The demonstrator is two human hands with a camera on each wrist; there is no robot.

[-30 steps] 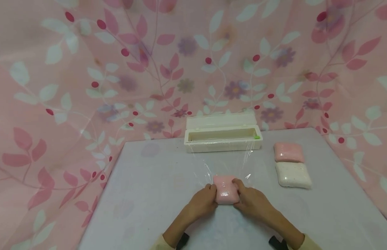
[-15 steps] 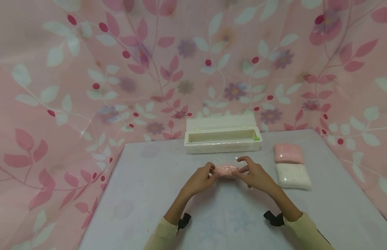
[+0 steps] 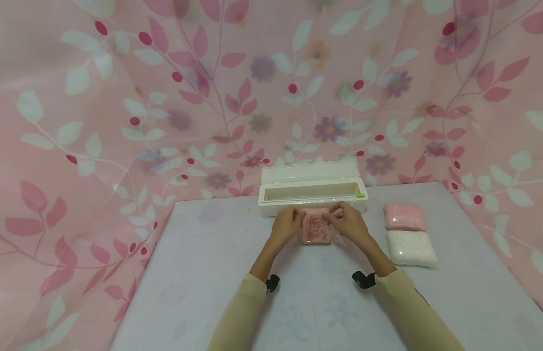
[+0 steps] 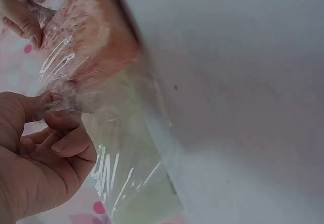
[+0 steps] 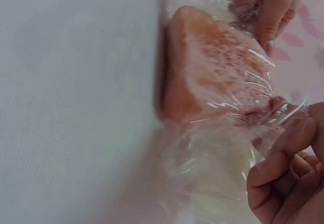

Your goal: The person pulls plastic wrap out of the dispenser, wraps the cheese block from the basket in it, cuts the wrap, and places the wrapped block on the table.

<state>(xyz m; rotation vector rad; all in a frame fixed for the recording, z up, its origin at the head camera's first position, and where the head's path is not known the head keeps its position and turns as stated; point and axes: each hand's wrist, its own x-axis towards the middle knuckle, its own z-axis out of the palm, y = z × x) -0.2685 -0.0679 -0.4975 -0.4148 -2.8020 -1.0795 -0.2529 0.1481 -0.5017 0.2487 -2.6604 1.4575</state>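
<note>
A pink, soft-edged block [image 3: 316, 230] with a mottled orange-brown face stands tilted up in front of the white box, covered by clear cling film [image 4: 119, 181]. Close at its left side, my left hand [image 3: 285, 225] pinches a bunched piece of the film between thumb and curled fingers. At the opposite side my right hand [image 3: 351, 225] grips another gathered bit of film. Both wrist views show the film creased and shiny over the block [image 5: 207, 67], with a loose sheet running on past each hand.
Behind the hands is a long white cling film dispenser [image 3: 271, 209], lid raised, with a green slider [image 3: 360, 195] at its right end. To the right lie a pink wrapped block [image 3: 405, 216] and a white wrapped block [image 3: 411, 247], side by side. A floral curtain backs the table.
The pink block has moved away from the person, up to the dispenser, and turned over so its brownish face shows. Both hands moved forward with it, shifting from its sides to the film.
</note>
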